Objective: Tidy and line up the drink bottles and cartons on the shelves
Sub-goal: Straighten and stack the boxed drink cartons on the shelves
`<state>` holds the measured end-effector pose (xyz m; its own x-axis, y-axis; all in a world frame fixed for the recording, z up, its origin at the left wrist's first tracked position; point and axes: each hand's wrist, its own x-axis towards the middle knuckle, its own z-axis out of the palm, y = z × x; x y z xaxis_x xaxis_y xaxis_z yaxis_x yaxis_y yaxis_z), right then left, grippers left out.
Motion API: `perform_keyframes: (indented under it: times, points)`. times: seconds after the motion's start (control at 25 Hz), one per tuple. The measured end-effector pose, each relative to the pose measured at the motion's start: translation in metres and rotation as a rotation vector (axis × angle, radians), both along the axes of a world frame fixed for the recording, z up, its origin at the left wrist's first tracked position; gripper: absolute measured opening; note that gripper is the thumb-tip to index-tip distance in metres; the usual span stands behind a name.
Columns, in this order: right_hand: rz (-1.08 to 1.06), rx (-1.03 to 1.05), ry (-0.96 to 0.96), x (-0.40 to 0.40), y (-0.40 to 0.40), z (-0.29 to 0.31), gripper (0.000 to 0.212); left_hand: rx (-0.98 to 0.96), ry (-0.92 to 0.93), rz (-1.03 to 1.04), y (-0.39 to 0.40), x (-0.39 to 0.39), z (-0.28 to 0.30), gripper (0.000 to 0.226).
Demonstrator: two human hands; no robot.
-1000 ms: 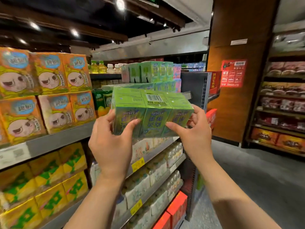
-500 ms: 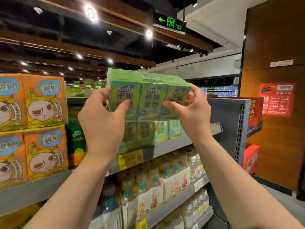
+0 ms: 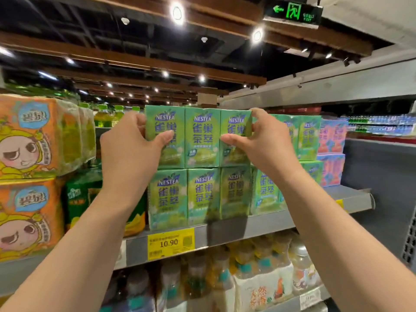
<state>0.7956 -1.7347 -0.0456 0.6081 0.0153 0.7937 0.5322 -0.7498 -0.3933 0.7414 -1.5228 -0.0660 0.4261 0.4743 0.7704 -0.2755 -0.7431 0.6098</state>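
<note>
A shrink-wrapped green Nestea carton pack (image 3: 201, 136) stands upright on top of another green Nestea pack (image 3: 199, 195) on the grey shelf (image 3: 243, 230). My left hand (image 3: 132, 152) grips its left end, thumb across the front. My right hand (image 3: 261, 143) grips its right end, thumb on the front and fingers over the top corner. The held pack's front face lines up with the pack below.
More green Nestea packs (image 3: 304, 140) and pink packs (image 3: 332, 140) stand to the right. Orange cartoon-face packs (image 3: 29, 136) fill the left, with dark green packs (image 3: 83, 194) beside them. A yellow 10.90 price tag (image 3: 170, 243) hangs on the shelf edge. Bottle packs (image 3: 258, 278) fill the shelf below.
Both hands have carried the green pack forward and set it upright on the lower Nestea pack; earlier it was held tilted in front of the shelf.
</note>
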Motion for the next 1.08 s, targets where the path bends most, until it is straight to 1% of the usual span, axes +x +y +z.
perform_keyframes:
  times: [0.08, 0.12, 0.24, 0.32, 0.4, 0.52, 0.64, 0.72, 0.8, 0.88, 1.0, 1.08]
  points:
    - [-0.033, -0.072, -0.015, 0.006, -0.003, 0.001, 0.070, 0.032, 0.015, 0.040, -0.001, 0.001, -0.001, 0.047]
    - [-0.038, -0.090, -0.011, 0.009, -0.005, 0.002, 0.070, 0.039, 0.021, 0.055, -0.002, 0.001, -0.002, 0.048]
    - [-0.069, -0.136, -0.016, 0.018, -0.007, 0.003, 0.081, 0.030, 0.017, 0.070, -0.005, 0.003, -0.003, 0.051]
    - [-0.107, -0.158, -0.035, 0.021, -0.007, -0.001, 0.096, 0.026, 0.017, 0.068, -0.005, 0.004, -0.003, 0.050]
    - [-0.168, -0.183, -0.073, 0.023, -0.009, -0.006, 0.103, 0.039, 0.025, 0.081, -0.006, 0.005, -0.003, 0.046]
    - [-0.241, -0.204, -0.085, 0.025, -0.012, -0.009, 0.103, 0.051, 0.032, 0.102, -0.009, 0.005, -0.002, 0.042]
    - [-0.215, -0.193, -0.048, 0.026, -0.014, -0.010, 0.103, 0.044, 0.047, 0.115, -0.012, 0.002, -0.001, 0.043]
    - [-0.184, -0.182, -0.063, 0.028, -0.015, -0.016, 0.103, 0.037, 0.059, 0.126, -0.014, 0.001, 0.000, 0.040]
    - [-0.141, -0.145, -0.104, 0.030, -0.015, -0.023, 0.101, 0.042, 0.062, 0.137, -0.018, -0.002, -0.001, 0.038]
    - [-0.096, -0.097, -0.117, 0.031, -0.016, -0.027, 0.097, 0.068, 0.070, 0.137, -0.023, -0.007, -0.003, 0.040]
    - [-0.004, -0.052, -0.113, 0.026, -0.019, -0.033, 0.084, 0.146, 0.140, 0.155, -0.025, -0.022, -0.010, 0.047]
    - [0.092, -0.022, -0.182, 0.015, -0.019, -0.041, 0.070, 0.150, 0.145, 0.191, -0.022, -0.040, -0.017, 0.052]
